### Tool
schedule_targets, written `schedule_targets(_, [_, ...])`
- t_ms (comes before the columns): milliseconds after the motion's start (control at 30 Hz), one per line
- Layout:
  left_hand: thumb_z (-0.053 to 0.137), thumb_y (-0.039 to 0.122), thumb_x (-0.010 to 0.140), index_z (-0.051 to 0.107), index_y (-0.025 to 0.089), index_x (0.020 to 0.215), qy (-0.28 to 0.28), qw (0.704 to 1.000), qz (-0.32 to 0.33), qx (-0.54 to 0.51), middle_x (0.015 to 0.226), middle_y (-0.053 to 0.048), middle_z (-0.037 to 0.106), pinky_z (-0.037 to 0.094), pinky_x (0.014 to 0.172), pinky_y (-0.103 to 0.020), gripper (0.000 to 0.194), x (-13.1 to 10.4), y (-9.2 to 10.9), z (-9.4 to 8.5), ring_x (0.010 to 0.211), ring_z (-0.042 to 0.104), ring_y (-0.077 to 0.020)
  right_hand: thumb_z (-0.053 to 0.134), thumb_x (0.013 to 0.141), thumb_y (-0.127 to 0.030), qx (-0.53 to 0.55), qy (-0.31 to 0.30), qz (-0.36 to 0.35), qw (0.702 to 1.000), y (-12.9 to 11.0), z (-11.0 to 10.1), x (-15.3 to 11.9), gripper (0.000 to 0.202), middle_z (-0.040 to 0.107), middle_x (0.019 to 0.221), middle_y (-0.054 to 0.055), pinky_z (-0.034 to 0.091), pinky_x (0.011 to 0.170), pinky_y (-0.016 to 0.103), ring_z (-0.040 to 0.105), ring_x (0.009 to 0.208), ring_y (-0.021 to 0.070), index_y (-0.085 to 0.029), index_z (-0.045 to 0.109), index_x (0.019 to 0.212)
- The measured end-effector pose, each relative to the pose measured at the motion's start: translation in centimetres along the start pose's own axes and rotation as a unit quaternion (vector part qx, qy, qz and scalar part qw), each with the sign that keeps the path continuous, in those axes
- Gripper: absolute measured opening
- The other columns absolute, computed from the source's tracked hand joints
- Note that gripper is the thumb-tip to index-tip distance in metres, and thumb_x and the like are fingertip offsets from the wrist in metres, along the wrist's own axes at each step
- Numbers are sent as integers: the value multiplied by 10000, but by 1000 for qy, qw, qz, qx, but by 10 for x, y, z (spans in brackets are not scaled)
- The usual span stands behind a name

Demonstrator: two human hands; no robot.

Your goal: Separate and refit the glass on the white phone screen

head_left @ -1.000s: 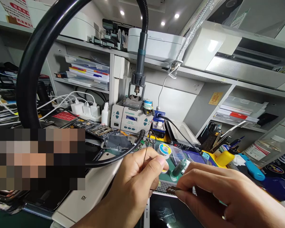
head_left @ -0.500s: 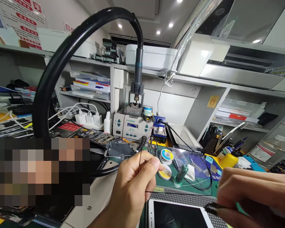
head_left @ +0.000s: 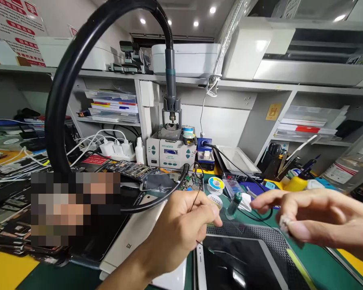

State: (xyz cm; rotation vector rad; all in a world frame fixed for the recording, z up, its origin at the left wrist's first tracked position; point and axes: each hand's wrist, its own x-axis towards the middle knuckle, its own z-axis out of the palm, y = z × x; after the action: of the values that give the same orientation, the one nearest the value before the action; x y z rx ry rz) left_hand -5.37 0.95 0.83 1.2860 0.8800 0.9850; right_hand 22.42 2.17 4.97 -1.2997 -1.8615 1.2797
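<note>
My left hand (head_left: 189, 225) is closed, thumb against the curled fingers, above the white-framed tablet (head_left: 230, 262). A thin black wire (head_left: 195, 200) comes out of its grip, and a short end shows below the fist. Off to the right, my right hand (head_left: 317, 219) pinches a small whitish crumpled wad (head_left: 286, 223) between thumb and fingers. Its index finger stretches out to the left. The tablet lies screen up on a grey perforated mat (head_left: 260, 231), its dark glass carrying reflections. What the wad is made of I cannot make out.
Behind the hands stand a green bottle (head_left: 234, 204), solder spools (head_left: 216, 185) and a hot-air station (head_left: 171, 153) with a thick looping black hose (head_left: 59, 104). A silver-backed device (head_left: 127, 245) lies left of my forearm. Phone parts (head_left: 6, 229) and a blurred patch fill the left side.
My view has shifted, bringing more of the tablet into sight. The right hand has lifted and opened its fingers somewhat; the whitish wad now shows in it. The left hand keeps its grip.
</note>
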Motion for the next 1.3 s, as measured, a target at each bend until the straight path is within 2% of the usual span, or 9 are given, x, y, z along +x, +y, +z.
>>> schedule_targets(100, [580,255,813,629,157,663,-40,998,-48,15,384,100,366,190,357,-191,186,1,1,-1,339,268,-40,741,857,-399,99,-154,31,983,5,21,11,186,713,1131,84,496,916,382,628,1117,300,-219,730,814])
schedule_targets(200, [575,234,787,630,157,648,-69,993,-85,32,398,98,372,152,362,-209,168,2,0,-3,345,245,-35,738,872,-381,150,-194,58,968,12,38,11,195,728,998,83,532,777,329,674,951,253,-193,715,822])
schedule_targets(433, [607,246,779,614,163,623,-102,987,-103,62,408,98,327,115,390,-252,176,4,-1,-5,381,232,-52,822,779,-404,187,-115,118,968,22,60,2,241,728,909,70,559,606,252,685,709,186,-178,747,735])
schedule_targets(567, [565,427,882,676,136,672,-109,990,-84,23,383,84,343,184,376,-235,376,7,-2,-7,344,262,-58,852,746,-374,223,-124,122,959,26,64,6,212,719,746,35,548,594,236,687,661,177,-190,752,712])
schedule_targets(667, [387,575,934,719,107,781,-73,992,-63,-82,453,38,438,245,371,-213,594,9,-5,-8,356,330,-65,771,848,-378,241,-127,92,958,30,62,8,204,748,784,51,537,624,224,694,666,159,-192,755,767])
schedule_targets(767, [409,574,911,727,106,898,-19,991,-12,-131,656,-34,596,296,378,-191,566,8,-8,-7,443,470,-82,753,864,-384,268,-58,42,961,36,59,9,177,756,849,43,546,687,228,701,760,172,-212,773,829])
schedule_targets(967, [631,400,863,738,147,937,62,995,30,71,800,-75,731,353,417,-181,284,4,-11,6,530,580,-102,772,836,-417,219,104,-19,970,43,60,12,176,745,824,15,539,733,209,680,775,166,-255,798,900])
schedule_targets(1133, [637,387,840,725,166,766,124,984,46,121,678,-36,706,357,436,-193,249,1,-6,20,503,534,-96,762,817,-464,135,120,-63,982,38,63,12,245,764,850,52,558,816,228,695,913,236,-247,789,705])
schedule_targets(1300, [631,347,826,693,178,675,156,973,73,156,604,-8,679,405,522,-223,235,1,-4,23,491,521,-102,760,796,-503,114,131,-54,983,33,68,11,279,739,756,39,568,756,239,687,792,220,-246,783,691])
